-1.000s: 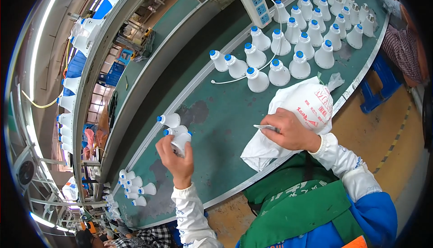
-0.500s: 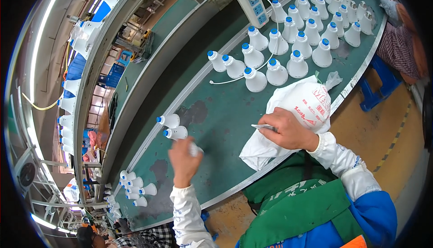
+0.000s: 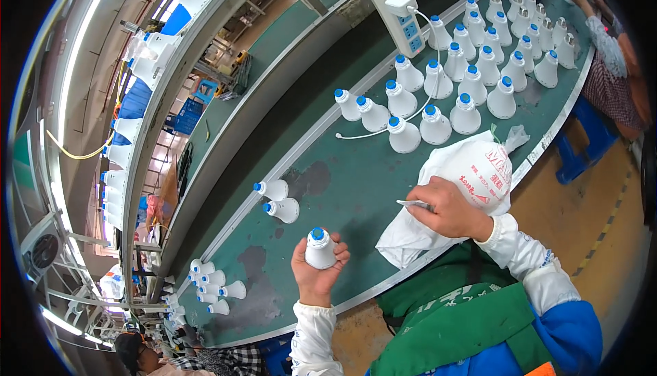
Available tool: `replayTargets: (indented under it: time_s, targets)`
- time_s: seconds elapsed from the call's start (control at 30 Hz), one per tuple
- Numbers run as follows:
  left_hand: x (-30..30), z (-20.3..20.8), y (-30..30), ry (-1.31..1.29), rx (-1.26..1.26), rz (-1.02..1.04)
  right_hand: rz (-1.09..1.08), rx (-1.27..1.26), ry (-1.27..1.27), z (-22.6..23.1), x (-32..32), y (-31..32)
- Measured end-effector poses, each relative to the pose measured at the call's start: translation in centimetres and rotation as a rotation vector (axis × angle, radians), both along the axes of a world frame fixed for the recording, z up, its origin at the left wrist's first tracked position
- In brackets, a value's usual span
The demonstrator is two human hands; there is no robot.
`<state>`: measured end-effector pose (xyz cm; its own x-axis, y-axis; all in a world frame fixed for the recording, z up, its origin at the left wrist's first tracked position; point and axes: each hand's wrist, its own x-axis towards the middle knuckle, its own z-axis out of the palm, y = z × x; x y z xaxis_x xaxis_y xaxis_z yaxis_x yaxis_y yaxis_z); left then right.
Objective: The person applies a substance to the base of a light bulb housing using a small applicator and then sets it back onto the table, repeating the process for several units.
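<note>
My left hand (image 3: 317,280) is closed round a white cone-shaped light bulb body (image 3: 320,251), held upright with its blue end on top. In the fingers of my right hand (image 3: 448,208) is a thin, flat pale piece (image 3: 413,203), whose kind I cannot make out. That hand rests against a white plastic bag (image 3: 479,167) with red print, bulging on the green bench. Two more bulb bodies (image 3: 282,210) lie on their sides beyond my left hand.
Rows of standing bulb bodies (image 3: 435,126), some with metal screw caps, fill the bench's (image 3: 342,191) far right. Across them runs a white cable from a socket strip (image 3: 408,34). More bulb bodies (image 3: 212,278) lie at the left. Another person's arm (image 3: 606,44) shows at far right.
My left hand has come back toward me and turned up, bringing the bulb body upright into plain sight. My right hand keeps its pinch by the bag. The whole view has shifted slightly.
</note>
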<state>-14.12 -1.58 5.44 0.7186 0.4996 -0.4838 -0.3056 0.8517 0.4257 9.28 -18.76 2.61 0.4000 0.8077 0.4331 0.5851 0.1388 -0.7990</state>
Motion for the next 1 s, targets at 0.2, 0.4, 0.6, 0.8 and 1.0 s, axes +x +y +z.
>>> replayTargets:
  time_s: [0.2, 0.4, 0.6, 0.8, 1.0]
  targets:
    - [-0.1, -0.2, -0.6, -0.058, -0.067, 0.022, 0.001, 0.001, -0.012, -0.2, 0.0, 0.0]
    - [-0.7, 0.4, 1.1, 0.033, 0.111, 0.023, 0.01, 0.007, -0.015, -0.2, 0.2, 0.0]
    - [-0.4, 3.5, 3.7, 0.995, 2.118, 0.308, 0.01, 0.028, -0.023, -0.5, 0.1, 0.2]
    - [-0.8, 3.2, 4.6, 1.02, 1.82, -0.531, 0.024, -0.001, -0.008, 0.1, 0.2, 0.1]
    - [0.8, 4.8, 4.5, 1.038, 2.009, -0.006, 0.007, 0.004, -0.026, -0.5, 0.3, 0.1]
